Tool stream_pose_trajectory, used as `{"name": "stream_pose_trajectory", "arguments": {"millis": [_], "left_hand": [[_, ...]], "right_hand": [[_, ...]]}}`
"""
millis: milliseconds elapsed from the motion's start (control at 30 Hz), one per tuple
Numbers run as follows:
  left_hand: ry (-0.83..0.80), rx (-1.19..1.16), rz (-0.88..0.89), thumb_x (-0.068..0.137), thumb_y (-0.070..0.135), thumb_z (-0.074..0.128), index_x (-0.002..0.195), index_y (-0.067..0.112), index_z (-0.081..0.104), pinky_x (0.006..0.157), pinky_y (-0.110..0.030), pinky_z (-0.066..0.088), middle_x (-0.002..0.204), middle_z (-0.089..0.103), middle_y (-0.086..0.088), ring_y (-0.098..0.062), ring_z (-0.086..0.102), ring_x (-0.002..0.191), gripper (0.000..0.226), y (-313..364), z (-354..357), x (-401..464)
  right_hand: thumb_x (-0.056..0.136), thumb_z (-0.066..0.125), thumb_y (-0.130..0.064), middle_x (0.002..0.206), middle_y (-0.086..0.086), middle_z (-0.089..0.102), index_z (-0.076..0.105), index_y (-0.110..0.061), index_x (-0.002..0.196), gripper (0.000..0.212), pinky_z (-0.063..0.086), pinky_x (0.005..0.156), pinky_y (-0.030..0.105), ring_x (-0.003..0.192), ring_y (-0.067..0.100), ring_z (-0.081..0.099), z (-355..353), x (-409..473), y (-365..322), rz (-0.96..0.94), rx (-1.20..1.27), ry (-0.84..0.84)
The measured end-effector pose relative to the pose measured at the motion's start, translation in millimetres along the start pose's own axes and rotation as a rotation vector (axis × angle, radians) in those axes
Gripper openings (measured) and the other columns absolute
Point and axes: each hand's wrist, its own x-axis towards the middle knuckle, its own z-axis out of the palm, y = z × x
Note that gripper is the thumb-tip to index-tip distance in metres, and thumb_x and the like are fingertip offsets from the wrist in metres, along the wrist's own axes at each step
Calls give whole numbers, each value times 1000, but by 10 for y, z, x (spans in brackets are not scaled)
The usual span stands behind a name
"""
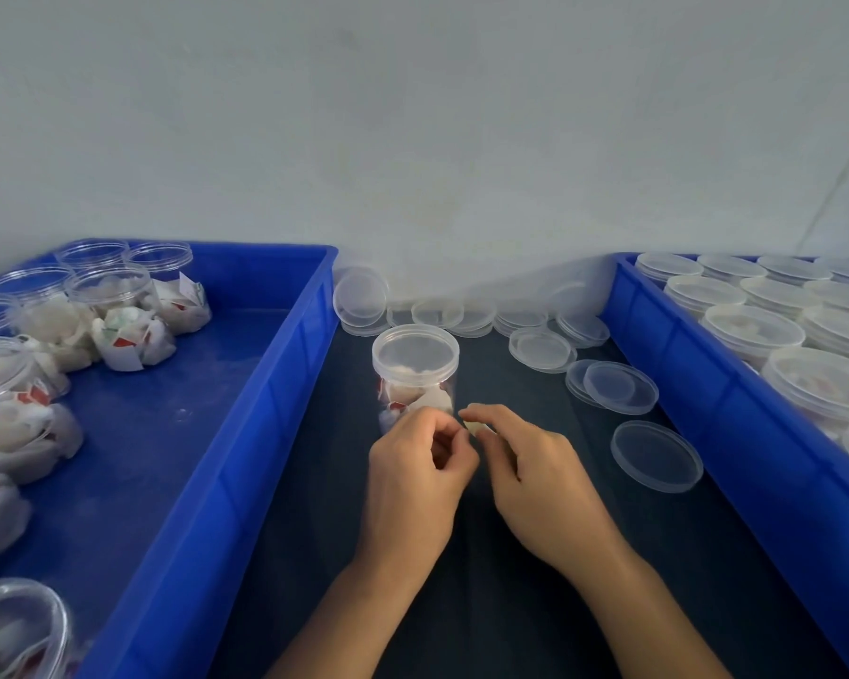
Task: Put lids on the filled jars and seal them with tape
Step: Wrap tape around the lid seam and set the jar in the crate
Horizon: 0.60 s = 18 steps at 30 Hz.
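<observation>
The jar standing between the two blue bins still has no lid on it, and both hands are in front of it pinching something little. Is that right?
Not quite. The head view shows the jar between the two blue bins already has its clear lid on. The rest holds: the left hand and right hand are in front of it, pinching a small pale piece, possibly tape.

Nothing here can be read. The white paper packets with red and green patches (pixel 133 335), packed inside the clear plastic jars in the left blue plastic bin (pixel 246 433), carry print too small and blurred to make out. The lidded clear jar on the dark mat (pixel 415 370) shows red patches through its wall, no legible letters.
</observation>
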Motion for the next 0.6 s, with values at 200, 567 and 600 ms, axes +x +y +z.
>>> {"name": "stream_pose_trajectory", "arguments": {"millis": [200, 567, 600], "left_hand": [[0, -76, -72, 90, 7, 79, 91, 16, 70, 66, -20, 56, 88, 69, 0, -10, 69, 72, 13, 6, 15, -30], [-58, -76, 5, 96, 28, 78, 108, 23, 71, 72, -21, 57, 93, 68, 8, -12, 70, 84, 15, -3, -33, -6], [-53, -47, 32, 96, 26, 77, 103, 20, 73, 73, -24, 58, 93, 68, 9, -12, 70, 86, 10, -13, -37, -2]], "right_hand": [[106, 57, -15, 111, -22, 70, 68, -34, 124, 28, 54, 85, 22, 103, 0, 66, -6, 11, 9, -37, -31, 51], [105, 52, -15, 88, -16, 60, 66, -28, 102, 20, 51, 67, 34, 81, 10, 59, -110, -6, -88, -129, -153, 70], [106, 51, -16, 89, -15, 60, 67, -28, 105, 19, 51, 68, 35, 81, 10, 58, -109, -6, -97, -131, -175, 58]]}}
